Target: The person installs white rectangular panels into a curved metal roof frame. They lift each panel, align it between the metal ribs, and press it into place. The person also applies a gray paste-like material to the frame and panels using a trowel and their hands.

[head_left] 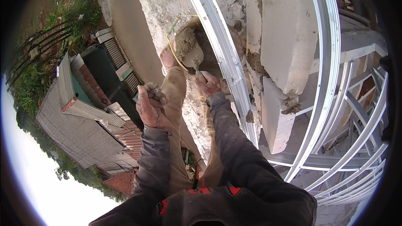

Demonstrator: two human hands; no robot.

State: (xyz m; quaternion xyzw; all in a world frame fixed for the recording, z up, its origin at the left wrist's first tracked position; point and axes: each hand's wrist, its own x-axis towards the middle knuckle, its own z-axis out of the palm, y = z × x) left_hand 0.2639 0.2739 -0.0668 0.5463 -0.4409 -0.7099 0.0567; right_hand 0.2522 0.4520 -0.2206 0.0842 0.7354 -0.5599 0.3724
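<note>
My right hand point(208, 84) is closed round the handle end of a trowel. The mortar-coated blade of the trowel point(194, 56) reaches into a round bucket point(208, 44). Wet grey-brown mortar point(184, 42) is heaped at the left side of the bucket, against the blade. A thin yellow and green rim or cord point(169, 38) curves round the bucket's left edge. To the left, over my leg, my left hand point(151, 105) is raised with its fingers curled in. Grey, mortar-like stuff covers those fingers, and whatever they hold cannot be made out.
A long metal channel point(222, 37) passes close to the right of the bucket and my right forearm. Beyond it stand pale wall blocks point(289, 29) with broken edges and a metal roof frame point(335, 142). My bare foot point(168, 57) rests beside the bucket. Left lies a drop toward lower roofs point(79, 121).
</note>
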